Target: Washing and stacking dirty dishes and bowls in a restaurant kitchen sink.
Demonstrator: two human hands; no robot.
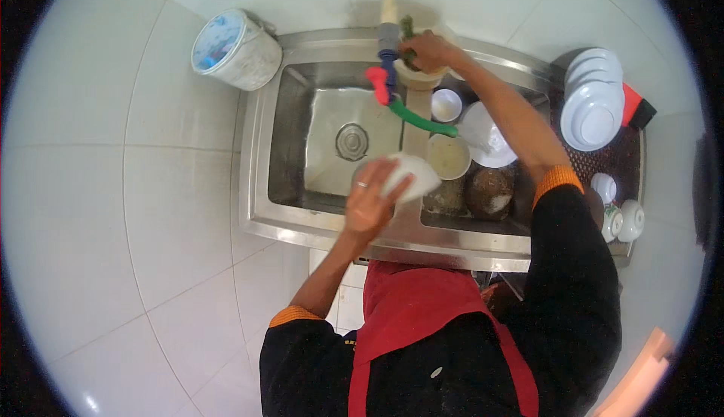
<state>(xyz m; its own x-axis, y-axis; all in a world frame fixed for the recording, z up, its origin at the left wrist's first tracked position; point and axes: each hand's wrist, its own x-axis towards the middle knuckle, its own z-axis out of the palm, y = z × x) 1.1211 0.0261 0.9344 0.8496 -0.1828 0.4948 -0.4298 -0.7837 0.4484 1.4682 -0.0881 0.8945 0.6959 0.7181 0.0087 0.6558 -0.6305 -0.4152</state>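
My left hand [368, 198] grips a white bowl [416, 179], tilted, above the divider between two steel sink basins. My right hand [430, 52] reaches to the back of the sink, its fingers closed on a dark green scouring pad [408, 55] over a pale plastic tub [421, 80]. Below my right forearm, the right basin holds a small white bowl [446, 105], a white plate [495, 151], a bowl of cloudy liquid [448, 157] and a brown rounded vessel [489, 191]. A green hose [422, 121] from the tap ends above these dishes.
The tap's red handle [377, 85] juts over the left basin [324, 127]. A white bucket [260, 59] stands at the back left corner. On the right drainboard are stacked white plates [592, 119], a red and black object [637, 106] and several small bowls [632, 221]. Tiled walls enclose the sink.
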